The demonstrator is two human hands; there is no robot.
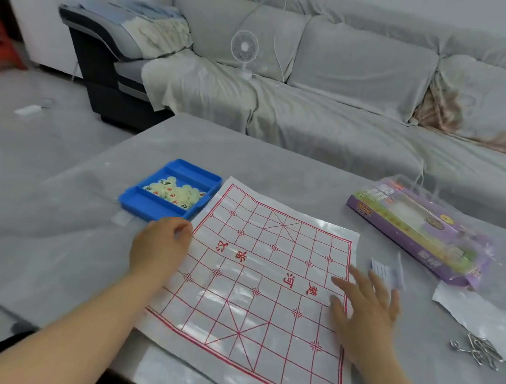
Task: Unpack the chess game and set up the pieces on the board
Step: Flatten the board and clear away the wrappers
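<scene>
A white paper chess board (257,271) with a red grid and red characters lies flat on the grey table, and no pieces stand on it. A blue plastic tray (187,168) sits at its far left corner, holding several pale round chess pieces (174,192) in its middle compartment. My left hand (159,248) rests at the board's left edge, just in front of the tray, fingers curled with nothing visible in them. On the board's right edge lies my right hand (363,312), flat with its fingers spread.
A purple game box (418,232) in torn plastic wrap lies at the right. A small card (386,273) lies beside my right hand. A white paper sheet (478,318) and metal hooks (476,353) sit at the right front. A covered sofa with a small white fan (244,50) stands behind the table.
</scene>
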